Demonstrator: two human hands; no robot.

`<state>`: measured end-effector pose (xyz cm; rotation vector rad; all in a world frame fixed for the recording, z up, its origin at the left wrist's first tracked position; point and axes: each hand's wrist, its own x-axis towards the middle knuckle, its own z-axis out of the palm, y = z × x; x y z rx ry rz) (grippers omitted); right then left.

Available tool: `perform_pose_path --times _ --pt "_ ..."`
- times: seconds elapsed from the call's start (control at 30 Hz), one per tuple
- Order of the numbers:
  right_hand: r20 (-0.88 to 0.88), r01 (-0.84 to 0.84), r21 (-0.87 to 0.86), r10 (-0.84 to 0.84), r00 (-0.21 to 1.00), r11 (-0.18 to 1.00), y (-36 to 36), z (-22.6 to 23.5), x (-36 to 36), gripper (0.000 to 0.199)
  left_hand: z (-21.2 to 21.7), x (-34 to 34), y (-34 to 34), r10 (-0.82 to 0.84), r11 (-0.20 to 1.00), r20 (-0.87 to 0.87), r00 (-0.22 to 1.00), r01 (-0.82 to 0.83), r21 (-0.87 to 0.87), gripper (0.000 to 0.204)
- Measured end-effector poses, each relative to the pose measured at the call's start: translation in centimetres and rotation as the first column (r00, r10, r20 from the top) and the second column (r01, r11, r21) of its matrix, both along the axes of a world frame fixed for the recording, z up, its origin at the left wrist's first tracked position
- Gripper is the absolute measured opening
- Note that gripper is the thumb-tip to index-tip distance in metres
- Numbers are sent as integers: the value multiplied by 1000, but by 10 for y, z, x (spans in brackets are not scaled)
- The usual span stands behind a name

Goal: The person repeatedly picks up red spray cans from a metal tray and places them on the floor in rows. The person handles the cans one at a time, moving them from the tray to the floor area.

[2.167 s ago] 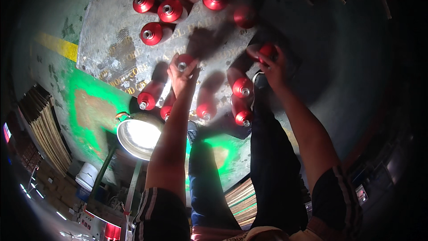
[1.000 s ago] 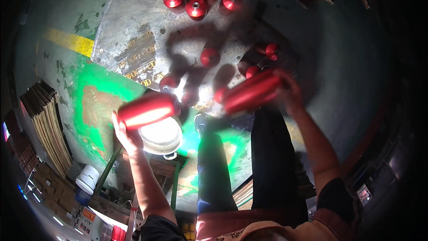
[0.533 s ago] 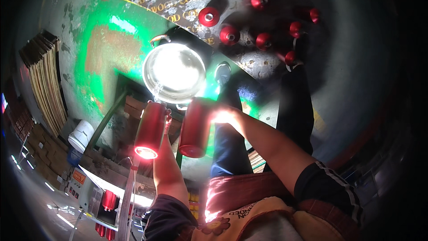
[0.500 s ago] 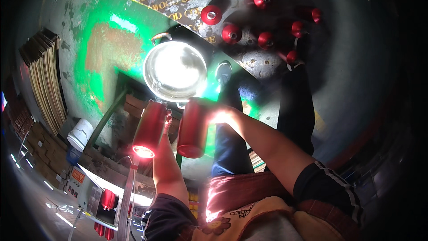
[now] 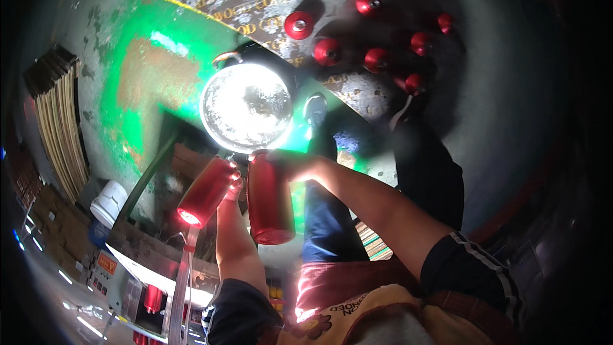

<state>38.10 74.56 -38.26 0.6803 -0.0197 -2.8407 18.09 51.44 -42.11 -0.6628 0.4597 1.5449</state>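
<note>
A red metal bottle [image 5: 203, 195] is in my left hand [image 5: 234, 182], whose fingers are curled round its neck end. My right hand [image 5: 299, 166] grips a second red bottle [image 5: 271, 204] near its upper end; its fingers are partly hidden behind the bottle. Both bottles are tilted, their bases toward me and their neck ends at the near rim of a round metal pot [image 5: 203, 102]. Strong glare fills the pot, so its contents cannot be made out. Whether anything runs from the bottles cannot be seen.
Several red bottles [image 5: 327, 52] stand on a dark printed board [image 5: 357, 92] at the far right. To the left are stacked flat sheets [image 5: 60, 118] and a white bucket [image 5: 110, 201]. A control box [image 5: 102, 275] and a pale post [image 5: 182, 281] are at lower left.
The left bottle has swung so its base points further left. The right bottle's base has moved nearer to me. The whole view has shifted slightly; both hands keep their grip.
</note>
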Motion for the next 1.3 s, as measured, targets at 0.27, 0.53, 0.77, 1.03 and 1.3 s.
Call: perform_pose_path --times 0.27,0.53,0.77,1.03,1.3 --pt "115 138 492 -221 969 859 156 16 205 47 7 23 84 -753 624 -600 271 585 -519 52" --pt "326 -394 901 -883 337 182 218 50 420 47 -31 140 246 -536 689 -844 -23 566 -453 45" --pt "174 -840 534 -961 217 -93 217 -121 427 50 -93 268 301 -342 741 -596 -726 182 -646 42" --pt "180 -858 456 -919 351 -238 193 -168 409 43 -107 292 298 -297 785 -506 -810 94 -612 25" --pt "101 -746 600 -899 427 -287 227 -149 413 27 -111 295 314 -287 769 -799 -528 371 -521 21"
